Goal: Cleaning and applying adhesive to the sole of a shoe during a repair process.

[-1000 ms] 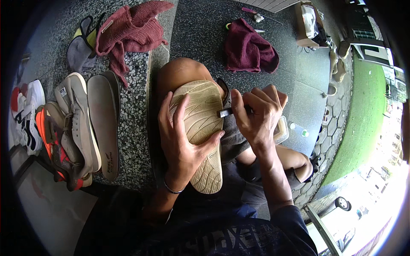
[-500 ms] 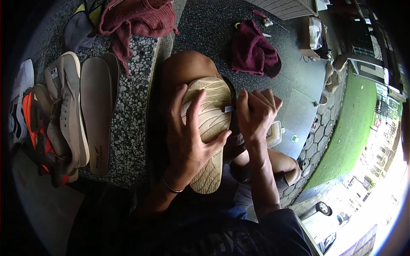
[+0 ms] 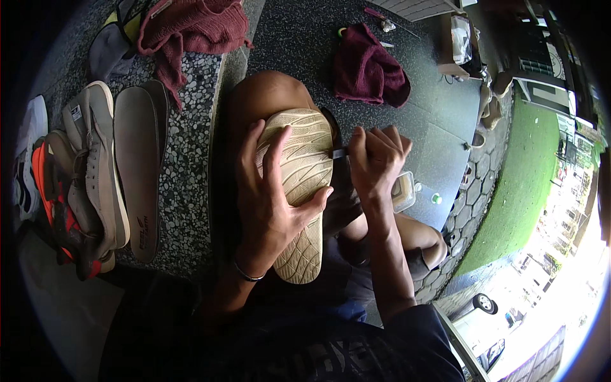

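A tan shoe sole (image 3: 302, 165) with a ridged pattern rests upright over my bent knee (image 3: 267, 89). My left hand (image 3: 270, 207) grips it from the left, fingers on its upper part and thumb on its right side. My right hand (image 3: 379, 159) is closed around a narrow dark tool (image 3: 339, 153), whose flat end touches or sits right beside the sole's right edge; its exact contact is unclear.
Left are several shoes (image 3: 95, 172), insoles (image 3: 133, 172) and maroon knit cloths (image 3: 203, 28) on speckled ledge. Beyond my knee lie a maroon cloth (image 3: 369, 63), a plastic container (image 3: 402, 191) and a cardboard box (image 3: 455, 44). Right, more shoes (image 3: 490, 102) stand beside pavers and green ground.
Both hands and the sole have shifted slightly in view along with the surroundings. My right hand stays closed on the tool at the sole's right edge, its angle slightly changed.
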The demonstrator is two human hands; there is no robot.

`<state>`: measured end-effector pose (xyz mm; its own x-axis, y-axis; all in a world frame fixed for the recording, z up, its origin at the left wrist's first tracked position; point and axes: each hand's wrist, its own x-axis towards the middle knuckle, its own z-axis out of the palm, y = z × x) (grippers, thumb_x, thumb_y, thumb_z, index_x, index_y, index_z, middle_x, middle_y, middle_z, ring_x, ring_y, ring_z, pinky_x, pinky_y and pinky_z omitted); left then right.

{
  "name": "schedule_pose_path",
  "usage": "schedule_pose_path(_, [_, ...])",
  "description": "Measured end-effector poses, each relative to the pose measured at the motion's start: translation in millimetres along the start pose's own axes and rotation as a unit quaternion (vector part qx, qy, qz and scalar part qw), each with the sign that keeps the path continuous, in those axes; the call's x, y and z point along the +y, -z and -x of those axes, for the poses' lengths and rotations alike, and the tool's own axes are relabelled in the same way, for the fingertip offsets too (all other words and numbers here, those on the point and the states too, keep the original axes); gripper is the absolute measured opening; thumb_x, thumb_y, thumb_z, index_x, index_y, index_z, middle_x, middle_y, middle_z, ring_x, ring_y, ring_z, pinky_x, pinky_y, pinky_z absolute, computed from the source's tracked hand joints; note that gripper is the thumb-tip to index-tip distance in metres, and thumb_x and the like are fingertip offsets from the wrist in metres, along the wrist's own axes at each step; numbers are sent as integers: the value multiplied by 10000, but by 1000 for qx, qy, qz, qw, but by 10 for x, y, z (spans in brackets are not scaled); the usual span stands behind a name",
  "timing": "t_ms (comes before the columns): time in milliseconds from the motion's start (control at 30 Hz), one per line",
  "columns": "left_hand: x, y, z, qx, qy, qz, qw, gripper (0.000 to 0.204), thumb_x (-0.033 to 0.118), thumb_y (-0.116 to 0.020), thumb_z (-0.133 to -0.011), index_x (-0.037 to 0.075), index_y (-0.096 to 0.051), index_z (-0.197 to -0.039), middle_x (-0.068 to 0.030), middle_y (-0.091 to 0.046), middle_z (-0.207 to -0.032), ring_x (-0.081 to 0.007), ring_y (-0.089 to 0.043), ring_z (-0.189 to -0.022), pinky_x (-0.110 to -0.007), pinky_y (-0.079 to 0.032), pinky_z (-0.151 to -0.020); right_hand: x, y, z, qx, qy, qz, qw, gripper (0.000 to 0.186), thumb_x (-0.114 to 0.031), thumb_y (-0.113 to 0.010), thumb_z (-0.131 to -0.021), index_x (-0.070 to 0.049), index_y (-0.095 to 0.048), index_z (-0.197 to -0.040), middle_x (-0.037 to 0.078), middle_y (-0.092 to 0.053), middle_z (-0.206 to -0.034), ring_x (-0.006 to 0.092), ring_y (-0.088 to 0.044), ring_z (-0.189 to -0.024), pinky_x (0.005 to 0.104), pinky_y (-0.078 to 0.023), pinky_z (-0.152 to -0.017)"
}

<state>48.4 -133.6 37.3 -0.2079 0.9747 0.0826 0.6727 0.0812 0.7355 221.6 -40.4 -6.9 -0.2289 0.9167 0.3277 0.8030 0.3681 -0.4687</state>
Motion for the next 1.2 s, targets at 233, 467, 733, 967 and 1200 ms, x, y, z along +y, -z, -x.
schedule_pose_path(233, [-35, 35, 15, 4, 0, -4, 1000, 1001, 344, -921, -703, 55, -418, -1519, -287, -340, -1519, -455, -414, -1388, -548, -438, -1146, -80, 216, -86, 11, -111, -94, 989, 425, -186, -684, -934, -67, -520, -560, 5, -456, -563, 172, -445, -674, 363, -308, -812])
schedule_pose_path(467, [-30, 21, -19, 4, -6, -25, 1000, 970, 384, -899, -728, 32, -433, -1502, -292, -360, -1507, -451, -437, -1372, -539, -456, -1127, -10, -47, -69, -46, -49, -57, 996, 331, -215, -718, -899, -100, -634, -601, 9, -537, -598, 199, -491, -684, 385, -326, -795])
schedule_pose_path(733, [-101, 45, -25, 25, -8, -10, 1000, 989, 399, -904, -716, 37, -428, -1503, -293, -357, -1499, -440, -443, -1369, -528, -474, -1114, -171, 22, -87, -32, 2, -51, 998, 390, -181, -703, -920, -49, -548, -588, 36, -468, -578, 197, -435, -657, 351, -311, -787])
schedule_pose_path(967, [-123, 73, 3, 22, -21, -52, 998, 1027, 554, -844, -753, 26, -398, -1512, -294, -347, -1504, -444, -437, -1370, -537, -473, -1108, -101, -57, -201, -24, -3, -43, 999, 412, -271, -706, -939, -47, -603, -610, 53, -538, -598, 210, -491, -656, 373, -354, -779])
schedule_pose_path(1200, [-108, 18, -33, -1, -16, -44, 999, 1157, 511, -877, -665, 23, -297, -1538, -289, -331, -1519, -450, -406, -1382, -578, -422, -1129, 1187, -655, -1067, -75, -225, -20, 971, 744, -708, -461, -984, -68, -663, -1305, 228, -647, -1239, 357, -636, -1160, 523, -450, -1015])
